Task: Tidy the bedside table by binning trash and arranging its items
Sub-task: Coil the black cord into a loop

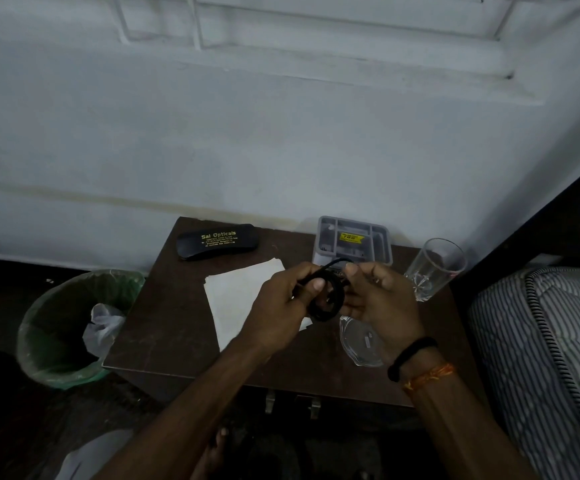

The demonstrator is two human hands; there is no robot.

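Note:
Above the middle of the dark wooden bedside table [163,323], my left hand [281,306] grips a coiled black cable [326,306], thumb across the loops. My right hand [378,299] pinches the cable's loose end just above the coil. A white tissue [236,296] lies flat under my left hand. At the back left lies a black spectacle case [217,241] with gold lettering. The grey divided organiser tray [352,241] sits at the back, partly behind my hands.
A bin lined in green [73,327] stands on the floor left of the table, with a crumpled plastic bag [103,325] inside. A clear tumbler [434,268] stands at the right edge. A clear glass dish [359,342] lies under my right hand. A striped mattress [541,341] borders the right.

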